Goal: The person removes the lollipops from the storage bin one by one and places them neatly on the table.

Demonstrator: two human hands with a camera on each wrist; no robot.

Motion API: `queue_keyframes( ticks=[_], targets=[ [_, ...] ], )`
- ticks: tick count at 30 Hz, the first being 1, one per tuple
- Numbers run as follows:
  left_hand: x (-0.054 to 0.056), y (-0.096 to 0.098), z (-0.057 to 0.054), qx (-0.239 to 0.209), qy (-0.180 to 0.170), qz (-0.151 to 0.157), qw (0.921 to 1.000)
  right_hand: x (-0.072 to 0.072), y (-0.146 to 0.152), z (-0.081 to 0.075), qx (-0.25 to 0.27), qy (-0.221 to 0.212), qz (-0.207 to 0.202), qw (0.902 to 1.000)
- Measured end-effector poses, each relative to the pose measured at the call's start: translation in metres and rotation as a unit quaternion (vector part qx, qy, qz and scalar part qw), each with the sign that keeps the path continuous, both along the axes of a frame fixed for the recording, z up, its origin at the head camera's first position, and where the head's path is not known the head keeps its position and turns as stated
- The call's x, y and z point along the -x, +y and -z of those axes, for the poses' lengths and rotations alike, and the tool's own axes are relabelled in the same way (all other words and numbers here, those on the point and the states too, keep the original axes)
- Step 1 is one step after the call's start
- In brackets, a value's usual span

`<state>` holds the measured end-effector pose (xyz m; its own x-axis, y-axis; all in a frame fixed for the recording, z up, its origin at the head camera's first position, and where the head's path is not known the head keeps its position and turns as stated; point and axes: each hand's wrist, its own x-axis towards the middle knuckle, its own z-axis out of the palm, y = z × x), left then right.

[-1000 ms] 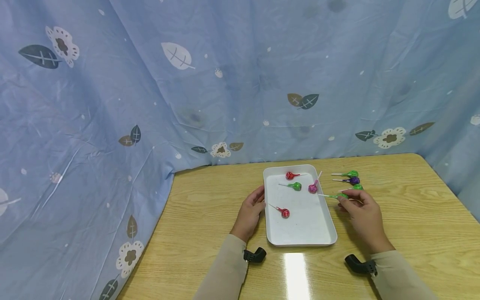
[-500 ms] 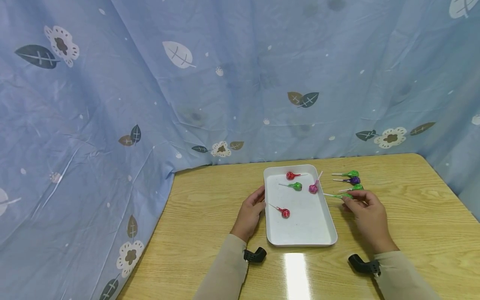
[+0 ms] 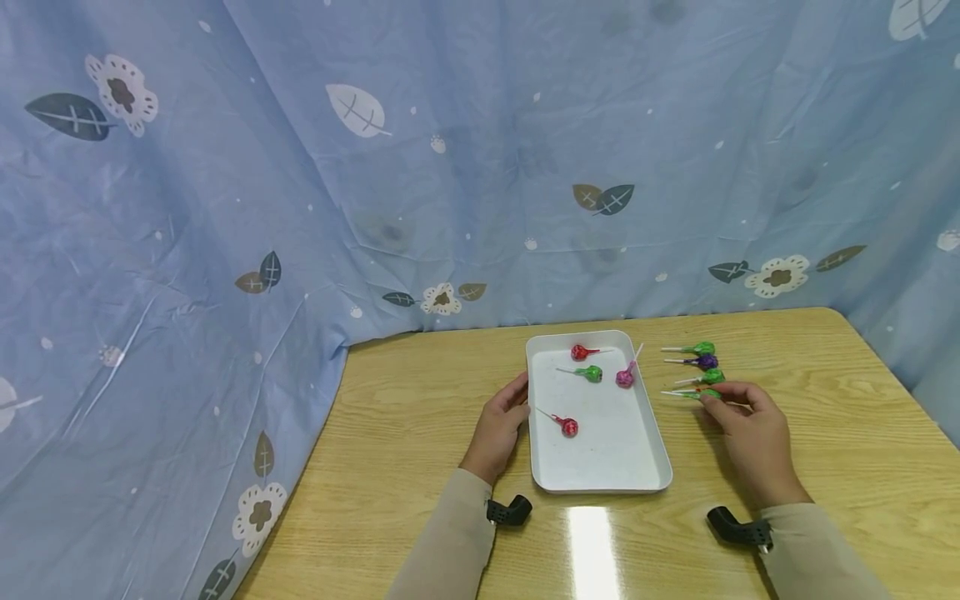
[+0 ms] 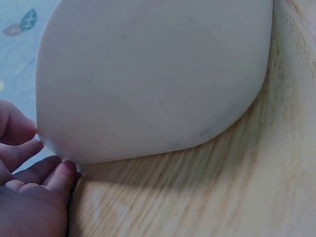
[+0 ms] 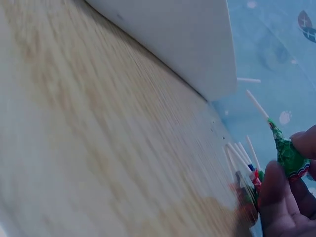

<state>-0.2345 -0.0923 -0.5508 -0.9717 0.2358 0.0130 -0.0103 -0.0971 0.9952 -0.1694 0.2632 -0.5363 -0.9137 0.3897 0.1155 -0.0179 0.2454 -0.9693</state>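
My right hand pinches a green-wrapped lollipop by its head, between thumb and fingers, its white stick pointing left. It is right of a white tray, just in front of a row holding a green lollipop, a purple lollipop and another green lollipop. A bit of orange-red wrapper shows beside the held one, mostly covered. Against the tray's left side rests my left hand, thumb at the rim and fingers touching the outer wall.
Inside the tray lie a red lollipop at the back, a green one, a pink one leaning on the right wall, and another red one. A blue patterned curtain hangs behind the wooden table.
My right hand has moved to the right with the green lollipop, away from the tray's right rim and up to the row. My left hand has stayed at the tray.
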Motion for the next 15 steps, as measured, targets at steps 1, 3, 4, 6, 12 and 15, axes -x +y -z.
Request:
queue_keyframes(
  ticks=[1, 3, 4, 6, 12, 15],
  targets=[
    [0.0, 0.0, 0.0, 0.0, 0.001, 0.001, 1.0, 0.0, 0.001, 0.001, -0.009, -0.003, 0.004, 0.9999],
    [0.0, 0.0, 0.0, 0.0, 0.001, 0.002, 1.0, -0.001, 0.004, 0.001, -0.023, -0.011, 0.009, 0.9996],
    [0.0, 0.001, 0.0, 0.001, -0.001, 0.002, 1.0, -0.001, 0.006, 0.001, -0.031, -0.013, 0.013, 0.9994],
    [0.0, 0.001, 0.0, 0.002, -0.006, 0.001, 1.0, -0.001, 0.01, 0.002, -0.042, -0.016, 0.015, 0.9989],
    [-0.001, 0.0, -0.001, 0.002, -0.009, -0.001, 1.0, 0.001, 0.02, 0.003, -0.066, -0.035, 0.019, 0.997],
    [0.0, 0.0, -0.001, 0.005, -0.01, 0.002, 0.9999, 0.001, 0.023, 0.004, -0.075, -0.044, 0.017, 0.9961]
  ],
)
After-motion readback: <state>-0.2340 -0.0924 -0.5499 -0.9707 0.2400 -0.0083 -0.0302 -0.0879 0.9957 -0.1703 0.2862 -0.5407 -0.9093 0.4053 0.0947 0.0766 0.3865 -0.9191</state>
